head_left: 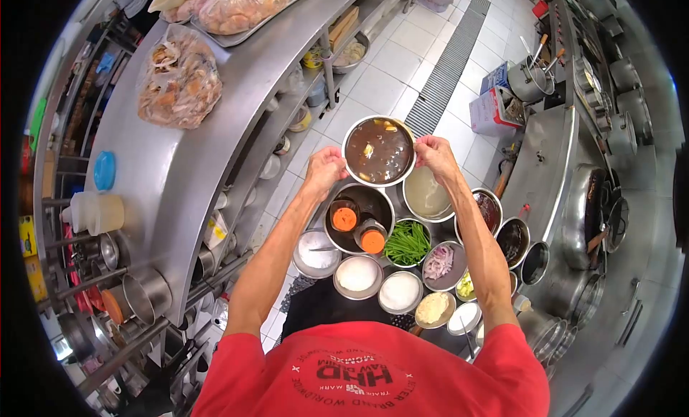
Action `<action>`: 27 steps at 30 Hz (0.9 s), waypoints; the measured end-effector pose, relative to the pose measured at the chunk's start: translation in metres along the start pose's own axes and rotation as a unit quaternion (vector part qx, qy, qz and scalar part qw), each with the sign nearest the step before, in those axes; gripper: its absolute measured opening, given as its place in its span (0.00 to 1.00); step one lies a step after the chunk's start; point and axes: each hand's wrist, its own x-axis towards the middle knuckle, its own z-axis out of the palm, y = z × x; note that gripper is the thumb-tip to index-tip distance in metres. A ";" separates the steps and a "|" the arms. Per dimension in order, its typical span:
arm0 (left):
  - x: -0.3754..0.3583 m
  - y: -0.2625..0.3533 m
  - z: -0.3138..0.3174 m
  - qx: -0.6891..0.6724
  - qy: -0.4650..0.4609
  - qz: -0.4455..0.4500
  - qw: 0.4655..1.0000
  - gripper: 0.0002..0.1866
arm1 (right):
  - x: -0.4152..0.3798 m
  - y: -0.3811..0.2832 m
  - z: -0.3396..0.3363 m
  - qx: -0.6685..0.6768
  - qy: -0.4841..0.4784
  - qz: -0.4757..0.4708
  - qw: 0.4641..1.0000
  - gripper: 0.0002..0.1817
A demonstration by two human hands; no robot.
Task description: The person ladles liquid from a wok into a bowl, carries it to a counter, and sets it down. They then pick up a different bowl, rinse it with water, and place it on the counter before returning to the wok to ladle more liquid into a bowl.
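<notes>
Between both hands is a round metal bowl [379, 151] of dark brown liquid with bubbles and a few yellowish pieces on top. My left hand [326, 166] grips its left rim, fingers closed. On the opposite rim, my right hand [435, 156] is closed as well. Just below sits a larger metal pot [337, 239] with two orange-capped bottles [344, 217] in it. Beside that pot is a container of cloudy pale liquid [428, 191], partly behind my right forearm. Cut green vegetables [408, 242] and sliced purple onion [439, 262] fill bowls nearer my body.
Several bowls of white powder or grains [357, 273] stand near my waist. A steel counter [154, 166] on the left carries a plastic bag of meat [179, 80]. Stove and pans [588, 202] line the right side. A floor drain grate [448, 65] runs ahead.
</notes>
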 end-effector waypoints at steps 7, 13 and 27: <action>0.002 -0.010 0.005 -0.042 -0.006 0.018 0.999 0.06 | 0.010 0.007 -0.008 -0.176 0.006 -0.021 0.984 0.12; -0.002 -0.008 0.013 -0.055 -0.008 0.036 0.998 0.07 | 0.011 0.003 -0.012 -0.286 0.005 -0.049 0.957 0.09; -0.024 0.005 0.027 -0.004 -0.057 0.025 0.998 0.14 | -0.053 -0.018 -0.045 -0.209 0.118 -0.163 0.957 0.18</action>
